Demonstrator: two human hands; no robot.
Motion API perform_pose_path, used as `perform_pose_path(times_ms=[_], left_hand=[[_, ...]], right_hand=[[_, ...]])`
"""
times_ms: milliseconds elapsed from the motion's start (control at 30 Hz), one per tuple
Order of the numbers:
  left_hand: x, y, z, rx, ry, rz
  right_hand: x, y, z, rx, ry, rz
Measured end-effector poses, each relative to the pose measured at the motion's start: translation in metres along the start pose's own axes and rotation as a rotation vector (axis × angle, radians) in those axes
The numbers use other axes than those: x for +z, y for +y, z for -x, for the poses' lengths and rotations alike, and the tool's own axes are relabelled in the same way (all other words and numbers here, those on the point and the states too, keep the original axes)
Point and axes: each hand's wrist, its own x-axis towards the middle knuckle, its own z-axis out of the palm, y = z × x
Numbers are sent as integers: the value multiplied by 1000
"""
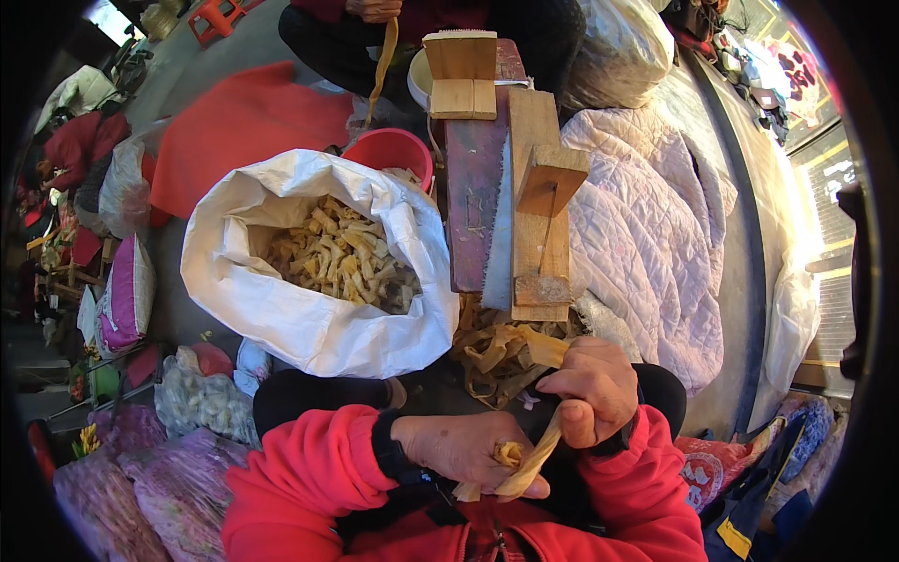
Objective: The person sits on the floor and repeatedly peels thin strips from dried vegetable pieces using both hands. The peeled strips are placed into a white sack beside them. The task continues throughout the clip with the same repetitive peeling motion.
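Observation:
My left hand [472, 449] is closed on a rolled or knotted piece of a tan, dried-looking strip [532, 469]. The strip runs up to my right hand [592, 388], whose fingers grip it farther along. Beyond my right hand the same kind of strip stretches towards a tangled heap of tan strips [499, 355] on the floor. An open white woven sack [337, 337], full of short knotted tan pieces [337, 249], stands ahead of my left arm. Straight ahead, a wooden block fixture [534, 253] with a metal rod lies on a worn purple bench [472, 204].
Across the bench sits another person, whose hand [373, 10] holds a tan strip. A red bucket [393, 151] stands behind the sack, near a red cloth [239, 133]. A pale quilt [646, 239] lies right of the bench. Filled plastic bags [200, 400] are at the left.

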Motion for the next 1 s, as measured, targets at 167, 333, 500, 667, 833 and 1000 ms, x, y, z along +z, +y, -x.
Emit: perform_pose_path(times_ms=[167,333,500,667,833,1000], left_hand=[[-4,8,21,230,56,424],[-16,12,25,473,680,-559],[-31,13,32,422,759,-1232],[-37,7,32,574,721,-1287],[-29,2,22,735,977,-1268],[-23,2,11,628,1170,-1103]], right_hand=[[1,-4,4,259,195,216],[20,-1,5,806,141,-351],[18,10,17,1031,-239,-819],[29,16,23,1165,-266,-1528],[39,3,19,1137,76,-1374],[28,-6,14,873,284,-664]])
